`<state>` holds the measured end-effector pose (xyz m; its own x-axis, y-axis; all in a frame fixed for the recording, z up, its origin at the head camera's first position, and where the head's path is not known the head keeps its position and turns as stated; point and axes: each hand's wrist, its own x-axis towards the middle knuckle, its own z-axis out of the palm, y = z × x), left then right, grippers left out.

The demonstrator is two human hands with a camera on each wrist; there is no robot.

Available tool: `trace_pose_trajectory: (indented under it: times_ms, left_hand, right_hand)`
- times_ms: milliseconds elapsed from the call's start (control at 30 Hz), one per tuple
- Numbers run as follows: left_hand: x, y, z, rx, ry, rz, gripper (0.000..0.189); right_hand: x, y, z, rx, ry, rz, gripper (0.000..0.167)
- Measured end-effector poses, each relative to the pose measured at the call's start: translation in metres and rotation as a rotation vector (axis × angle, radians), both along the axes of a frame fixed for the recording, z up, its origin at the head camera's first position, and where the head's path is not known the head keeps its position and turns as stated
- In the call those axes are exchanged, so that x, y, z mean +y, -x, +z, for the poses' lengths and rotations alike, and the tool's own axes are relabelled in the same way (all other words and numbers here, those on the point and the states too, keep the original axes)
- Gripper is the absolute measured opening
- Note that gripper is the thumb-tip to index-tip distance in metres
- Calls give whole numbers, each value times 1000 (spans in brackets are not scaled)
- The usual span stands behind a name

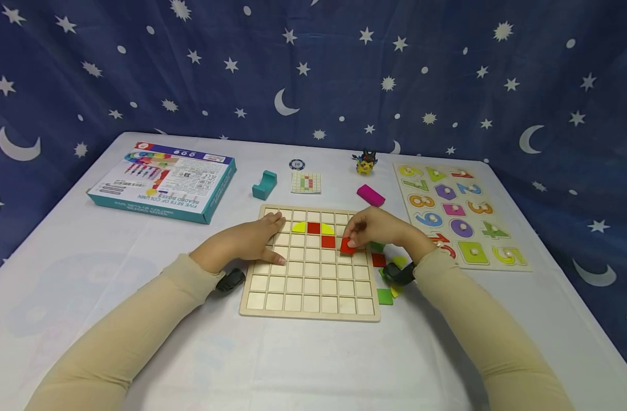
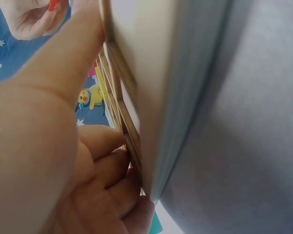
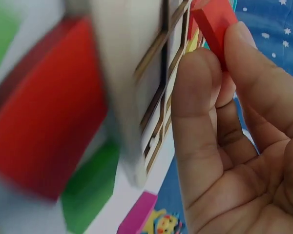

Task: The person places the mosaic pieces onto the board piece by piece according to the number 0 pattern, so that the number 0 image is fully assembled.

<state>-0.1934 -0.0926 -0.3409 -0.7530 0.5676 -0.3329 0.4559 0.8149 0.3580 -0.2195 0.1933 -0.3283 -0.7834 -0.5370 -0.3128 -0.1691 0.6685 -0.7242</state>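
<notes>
A wooden grid board point(image 1: 294, 285) lies flat on the white table. In its second row a red tile point(image 1: 314, 228) sits between two yellow curved-edge tiles point(image 1: 327, 229), and another red tile point(image 1: 328, 242) fills a cell in the row below. My left hand point(image 1: 243, 238) rests over the board's left side with fingers and thumb spread. Between thumb and fingers, my right hand point(image 1: 377, 227) pinches a red square tile point(image 3: 216, 24), tilted above the cells near the board's right edge. The right wrist view shows it from the side, close over the grid.
Loose green point(image 1: 385, 296), red and yellow tiles lie right of the board, partly under my right wrist. Behind it are a teal block point(image 1: 264, 185), a pattern card point(image 1: 306, 182), a chip point(image 1: 296, 164), a toy figure point(image 1: 365, 163) and a magenta block point(image 1: 371, 195). A box point(image 1: 161, 180) and number puzzle point(image 1: 449, 214) flank these.
</notes>
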Motion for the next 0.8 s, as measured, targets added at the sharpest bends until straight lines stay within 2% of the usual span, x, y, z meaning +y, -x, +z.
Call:
trace_pose_trajectory:
  times_ms: [267,533,800]
  left_hand:
    - [0,-1,1,-3,-8,4,97]
    - [0,-2,1,-1,-18,6,97]
    - [0,-2,1,10,-19,-2,97]
  right_hand:
    - [-24,-3,-4,-3,17,55,11]
    - [-34,-5,-6,29,-52,4,8]
    - [-41,-10,-6,75,-134,39,6]
